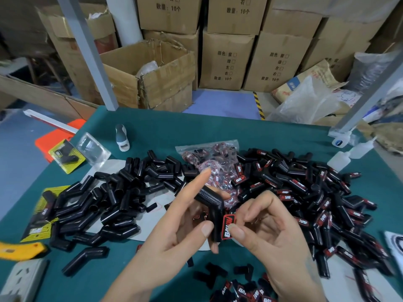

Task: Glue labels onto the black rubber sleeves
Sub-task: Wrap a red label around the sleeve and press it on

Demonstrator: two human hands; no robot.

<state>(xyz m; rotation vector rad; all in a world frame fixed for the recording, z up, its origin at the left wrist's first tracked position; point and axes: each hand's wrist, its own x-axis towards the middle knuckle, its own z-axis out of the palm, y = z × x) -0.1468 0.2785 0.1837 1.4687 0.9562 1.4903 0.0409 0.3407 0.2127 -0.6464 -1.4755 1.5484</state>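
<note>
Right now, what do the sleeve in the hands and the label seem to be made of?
The sleeve looks like black rubber or soft plastic: glossy highlights, a ribbed bend. The label, pinched by the right hand, seems a flexible moulded patch, black with raised red lettering and border; rubber or PVC, I cannot tell which.

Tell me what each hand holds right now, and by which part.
The left hand grips a bent black sleeve by its lower leg, index finger raised. The right hand pinches a red-and-black label by its right edge, against the sleeve.
</note>
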